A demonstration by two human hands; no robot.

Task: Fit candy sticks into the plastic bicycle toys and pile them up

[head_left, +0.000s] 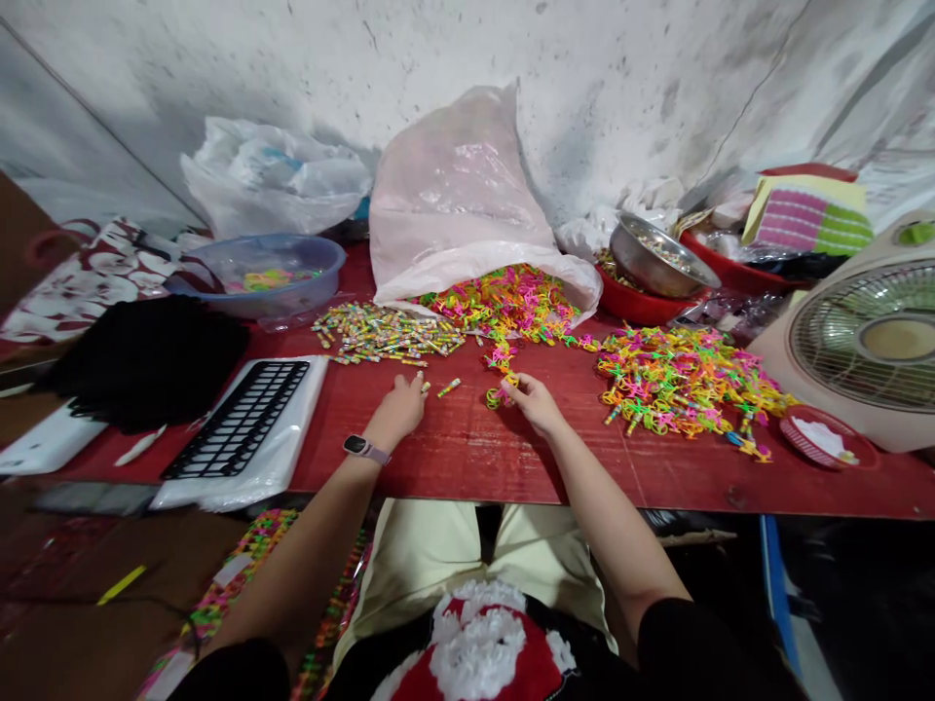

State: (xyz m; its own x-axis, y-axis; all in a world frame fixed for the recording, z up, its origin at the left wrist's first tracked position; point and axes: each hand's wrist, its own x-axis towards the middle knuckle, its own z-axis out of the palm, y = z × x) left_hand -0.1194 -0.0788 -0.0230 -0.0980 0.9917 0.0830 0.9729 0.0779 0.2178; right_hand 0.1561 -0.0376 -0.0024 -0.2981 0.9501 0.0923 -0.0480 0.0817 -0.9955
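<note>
My left hand (398, 409), with a watch on the wrist, is closed in a pinch at the near edge of a heap of small printed tubes (398, 331). A short yellowish tube (425, 387) shows at its fingertips. One loose printed tube (449, 387) lies on the red table just right of that hand. My right hand (537, 401) pinches a looped neon plastic piece (504, 391) between thumb and fingers. Just beyond it, a trail of similar plastic pieces (501, 352) runs back to the big pile (504, 302) spilling from a white sack (460, 185).
On the right lie a heap of neon pieces with tubes (672, 380), a small red basket (825, 438) and a fan (862, 331). A steel bowl (657, 255) stands behind. Leftward are a blue basin (270, 258), black cloth (138, 355) and black plastic racks (238, 419) on clear bags.
</note>
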